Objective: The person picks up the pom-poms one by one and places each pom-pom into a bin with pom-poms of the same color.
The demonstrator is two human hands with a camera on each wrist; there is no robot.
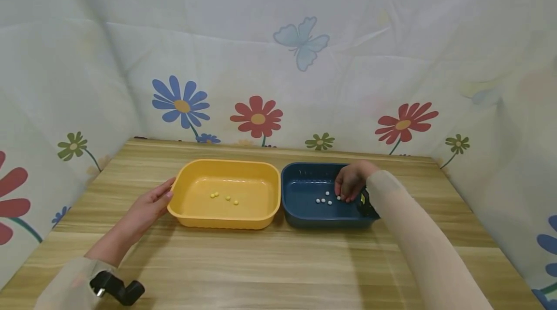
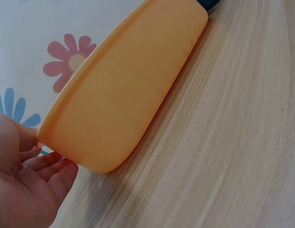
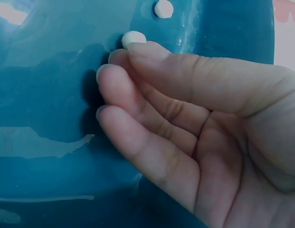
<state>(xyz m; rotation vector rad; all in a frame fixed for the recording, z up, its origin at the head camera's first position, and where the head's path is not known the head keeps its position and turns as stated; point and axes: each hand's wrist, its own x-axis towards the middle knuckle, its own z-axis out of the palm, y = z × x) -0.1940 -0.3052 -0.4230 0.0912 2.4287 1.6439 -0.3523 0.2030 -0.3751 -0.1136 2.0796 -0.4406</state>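
Note:
In the head view a yellow plastic basin [image 1: 226,222] stands on the table with several small yellow balls [image 1: 228,198] inside. My left hand [image 1: 150,206] holds its left end; in the left wrist view the thumb and fingers [image 2: 64,183] meet the basin's rim. Right beside it is a dark blue basin [image 1: 326,223] holding several small white balls [image 1: 323,200]. My right hand [image 1: 351,182] reaches down into this blue basin. Thumb and forefinger pinch one white ball [image 3: 133,39] close to the basin's floor, and another lies just beyond.
Both basins stand side by side on a wood-grain table [image 1: 261,266]. Behind and at the sides hangs a white cloth [image 1: 243,53] printed with flowers and a butterfly. A black wrist mount [image 1: 116,287] sits on the left sleeve.

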